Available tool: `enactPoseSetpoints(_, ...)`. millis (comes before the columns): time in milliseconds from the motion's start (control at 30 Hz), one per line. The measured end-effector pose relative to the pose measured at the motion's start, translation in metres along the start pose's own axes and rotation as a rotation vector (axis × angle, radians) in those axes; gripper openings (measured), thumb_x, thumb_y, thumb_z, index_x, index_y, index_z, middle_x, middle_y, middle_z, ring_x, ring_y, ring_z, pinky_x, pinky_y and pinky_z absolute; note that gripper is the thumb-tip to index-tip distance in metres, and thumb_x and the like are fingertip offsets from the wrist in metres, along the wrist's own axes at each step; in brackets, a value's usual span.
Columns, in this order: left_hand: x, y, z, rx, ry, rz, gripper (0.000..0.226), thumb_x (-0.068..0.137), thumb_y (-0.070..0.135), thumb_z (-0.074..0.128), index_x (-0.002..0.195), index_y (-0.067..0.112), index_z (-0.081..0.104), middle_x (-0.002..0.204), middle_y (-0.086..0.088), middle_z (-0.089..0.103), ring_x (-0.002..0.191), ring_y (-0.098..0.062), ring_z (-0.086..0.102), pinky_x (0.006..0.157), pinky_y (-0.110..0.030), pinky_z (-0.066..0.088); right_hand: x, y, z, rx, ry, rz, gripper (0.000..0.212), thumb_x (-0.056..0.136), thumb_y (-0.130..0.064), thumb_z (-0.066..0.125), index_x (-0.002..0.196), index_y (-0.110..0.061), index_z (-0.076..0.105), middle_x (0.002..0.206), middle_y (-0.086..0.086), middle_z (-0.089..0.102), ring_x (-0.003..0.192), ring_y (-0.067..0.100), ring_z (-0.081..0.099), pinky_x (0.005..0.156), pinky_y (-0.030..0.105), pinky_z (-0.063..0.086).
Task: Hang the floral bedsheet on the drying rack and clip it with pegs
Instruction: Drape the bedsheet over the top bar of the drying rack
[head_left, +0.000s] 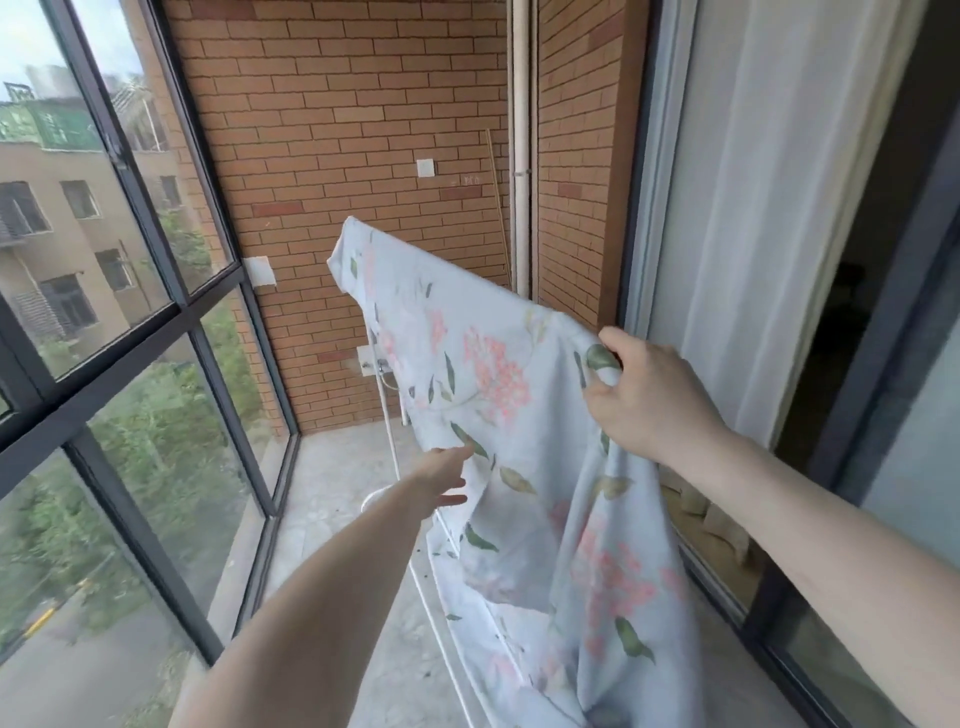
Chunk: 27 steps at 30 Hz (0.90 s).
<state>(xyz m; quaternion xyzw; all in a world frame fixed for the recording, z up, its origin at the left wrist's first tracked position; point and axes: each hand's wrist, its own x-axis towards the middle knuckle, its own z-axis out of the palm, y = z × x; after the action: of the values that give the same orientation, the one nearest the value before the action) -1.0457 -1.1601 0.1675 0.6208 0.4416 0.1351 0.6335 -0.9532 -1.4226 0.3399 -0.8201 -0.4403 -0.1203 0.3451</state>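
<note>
The floral bedsheet (498, 395), pale blue with pink flowers and green leaves, is draped over the white drying rack (387, 410), whose thin upright and lower bars show at the sheet's left edge. My right hand (644, 400) grips a bunched upper edge of the sheet and holds it up at the right. My left hand (441, 480) reaches forward with straight fingers, its fingertips touching the sheet's left side lower down. The rack's top rail is hidden under the cloth. No pegs are in view.
A brick wall (332, 156) closes the balcony ahead. Tall dark-framed windows (135, 218) run along the left. A sliding glass door with a white curtain (769, 208) is on the right. A round white object (376, 501) sits on the concrete floor (337, 519) by the rack.
</note>
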Motion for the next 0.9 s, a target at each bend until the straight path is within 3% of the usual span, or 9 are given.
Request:
enactPoseSetpoints(100,0.023,0.007,-0.009,-0.07,-0.115,-0.003,0.052,0.094,0.05,0.068,0.132,0.016,0.059,0.145,-0.003,0.051,0.118,-0.025,0.059,0.082,-0.04,0.06,-0.001,-0.008,0.002,-0.122,0.056,0.038,0.02,0.084,-0.017,0.052,0.075,-0.019,0.034,0.069,0.003,0.05,0.067,0.034,0.047,0.056,0.04,0.04)
enactPoseSetpoints(233,0.045,0.015,-0.022,-0.122,-0.254,-0.026,0.034,0.094,0.046,0.069,0.117,0.023,0.059,0.155,-0.006,0.041,0.135,-0.032,0.048,0.108,-0.048,0.049,-0.01,-0.022,0.013,-0.266,0.142,0.109,0.02,0.088,-0.014,0.051,0.081,-0.02,0.033,0.07,0.0,0.044,0.067,0.037,0.044,0.055,0.04,0.031)
enactPoseSetpoints(400,0.07,0.013,-0.039,-0.092,-0.312,-0.056,0.08,0.091,0.042,0.072,0.157,0.02,0.032,0.166,-0.009,0.025,0.146,-0.034,0.036,0.109,-0.045,0.045,-0.024,-0.038,0.024,-0.376,0.298,0.225,0.006,0.093,-0.011,0.047,0.094,-0.015,0.042,0.082,0.004,0.054,0.056,0.025,0.037,0.049,0.035,0.021)
enactPoseSetpoints(500,0.081,-0.003,-0.048,-0.11,-0.385,-0.095,0.082,0.093,0.037,0.07,0.16,0.02,0.026,0.169,-0.006,0.019,0.148,-0.034,0.035,0.114,-0.048,0.042,-0.028,-0.046,0.039,-0.402,0.359,0.257,0.01,0.095,-0.011,0.046,0.105,-0.014,0.047,0.112,0.008,0.062,0.07,0.033,0.044,0.057,0.037,0.029)
enactPoseSetpoints(633,0.086,-0.028,-0.048,-0.061,-0.472,-0.153,0.076,0.094,0.037,0.069,0.158,0.022,0.031,0.167,-0.002,0.027,0.133,-0.031,0.047,0.113,-0.049,0.045,-0.035,-0.055,0.056,-0.431,0.4,0.317,0.016,0.096,-0.008,0.047,0.112,-0.01,0.047,0.114,0.01,0.052,0.086,0.037,0.054,0.064,0.038,0.033)
enactPoseSetpoints(767,0.083,-0.035,-0.041,-0.053,-0.499,-0.155,0.073,0.095,0.035,0.068,0.157,0.019,0.034,0.166,-0.003,0.029,0.145,-0.032,0.04,0.114,-0.05,0.043,-0.041,-0.064,0.061,-0.455,0.434,0.368,0.031,0.094,-0.018,0.036,0.12,-0.007,0.048,0.119,0.013,0.049,0.098,0.039,0.055,0.068,0.041,0.039)
enactPoseSetpoints(900,0.089,-0.028,-0.037,-0.079,-0.478,-0.129,0.067,0.098,0.032,0.066,0.156,0.016,0.035,0.165,-0.005,0.029,0.144,-0.031,0.041,0.112,-0.049,0.045,-0.046,-0.066,0.066,-0.418,0.484,0.358,0.052,0.086,0.004,0.048,0.136,-0.011,0.047,0.131,0.011,0.055,0.112,0.038,0.055,0.088,0.047,0.046)
